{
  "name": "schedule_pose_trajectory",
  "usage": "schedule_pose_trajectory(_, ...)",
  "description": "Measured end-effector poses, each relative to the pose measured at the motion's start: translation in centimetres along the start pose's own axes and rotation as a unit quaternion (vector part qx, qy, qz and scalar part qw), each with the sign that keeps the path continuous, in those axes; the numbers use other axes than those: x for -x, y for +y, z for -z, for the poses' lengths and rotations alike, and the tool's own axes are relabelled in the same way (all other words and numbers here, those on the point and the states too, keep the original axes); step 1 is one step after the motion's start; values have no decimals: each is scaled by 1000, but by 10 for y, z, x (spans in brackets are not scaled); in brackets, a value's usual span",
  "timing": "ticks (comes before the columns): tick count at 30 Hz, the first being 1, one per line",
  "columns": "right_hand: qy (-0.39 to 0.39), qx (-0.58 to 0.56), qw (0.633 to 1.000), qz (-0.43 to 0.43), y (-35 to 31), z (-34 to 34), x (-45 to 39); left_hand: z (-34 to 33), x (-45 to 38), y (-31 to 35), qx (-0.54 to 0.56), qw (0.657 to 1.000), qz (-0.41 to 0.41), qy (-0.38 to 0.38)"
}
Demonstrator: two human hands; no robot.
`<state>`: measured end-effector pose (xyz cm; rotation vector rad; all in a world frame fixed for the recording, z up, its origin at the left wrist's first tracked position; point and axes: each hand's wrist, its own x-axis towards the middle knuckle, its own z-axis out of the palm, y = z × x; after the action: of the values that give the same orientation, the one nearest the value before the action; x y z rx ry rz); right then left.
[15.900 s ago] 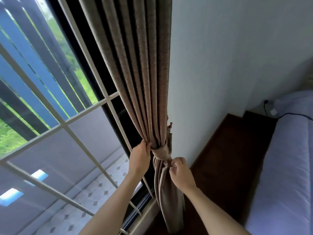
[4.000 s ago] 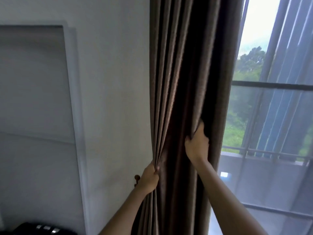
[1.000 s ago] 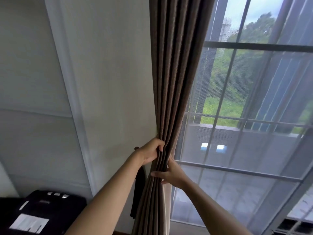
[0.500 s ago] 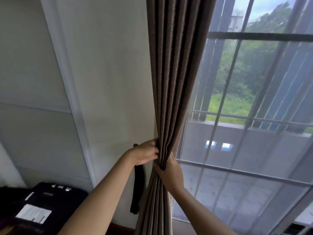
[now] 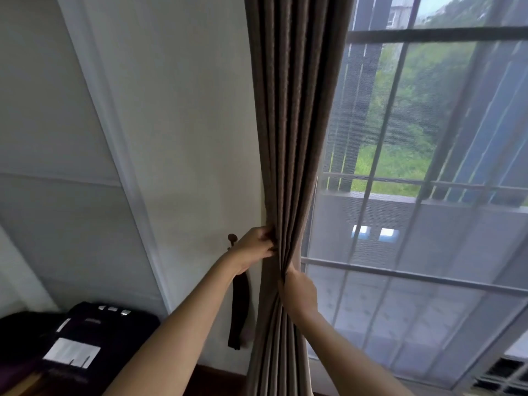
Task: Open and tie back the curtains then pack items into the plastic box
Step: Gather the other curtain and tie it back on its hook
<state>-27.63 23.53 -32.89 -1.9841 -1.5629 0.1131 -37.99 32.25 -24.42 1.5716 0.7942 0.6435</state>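
Right hand (image 5: 300,292) has slid lower on the curtain (image 5: 294,138); left hand (image 5: 255,248) still grips the bunched folds. Both sets of fingers clamp fabric. Tieback strap (image 5: 238,310) on the hook (image 5: 232,238) likely next.

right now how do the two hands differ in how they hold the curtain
The left hand sits higher, on the wall-side edge of the curtain; the right hand sits lower, on the window side. The left hand's fingers curl into the outer folds near the wall hook; the right hand's fingers are hidden behind the fabric. Both grip the same gathered bundle, which is not yet tied.
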Motion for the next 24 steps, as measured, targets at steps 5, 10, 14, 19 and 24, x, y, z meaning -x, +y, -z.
schedule_pose_trajectory(5, -42, -2, 999, -14, 5, 7, 3, 2, -2, -3, 23, 997, -18, 69)
schedule_pose_trajectory(10, -69, -10, 998, 8, 8, 20, 21, 15, -12, -9, 70, 989, -1, 131)
schedule_pose_trajectory(14, -99, -23, 995, -13, 21, 29, 22, 24, -22, -14, 93, 994, 52, 27)
schedule_pose_trajectory(19, -142, -61, 987, -43, 36, 39, 19, 22, -33, -10, 92, 986, 114, -81)
schedule_pose_trajectory(24, -178, -115, 976, -57, 36, 45, 22, 14, -36, -1, 63, 965, 204, -150)
